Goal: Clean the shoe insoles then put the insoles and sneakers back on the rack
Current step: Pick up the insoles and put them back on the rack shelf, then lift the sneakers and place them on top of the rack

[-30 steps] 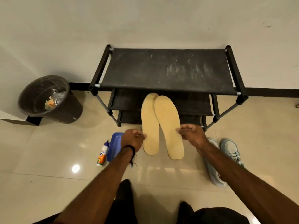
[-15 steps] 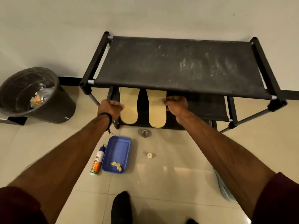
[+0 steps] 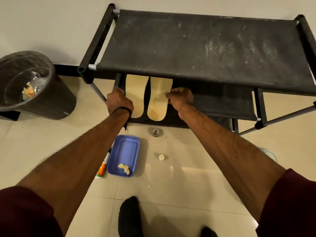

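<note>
1. The dark bin [image 3: 30, 86] at far left is a round tapered tub with a clear liner and scraps inside; no part in this step.
2. The left hand [image 3: 118, 101] pinches the outer edge of the left insole [image 3: 136, 93], which lies flat on the rack's middle shelf [image 3: 222, 103].
3. The right insole [image 3: 159, 98], a pale, thin, foam-like slab, lies just beside it, pinched at its edge by the right hand [image 3: 180, 98].
4. I'd let both go gently, toes pointing inward and heels level, so the limp fabric shelf doesn't tip them.
5. The sneakers are barely visible at the right, still off the rack [image 3: 196, 43].
</note>
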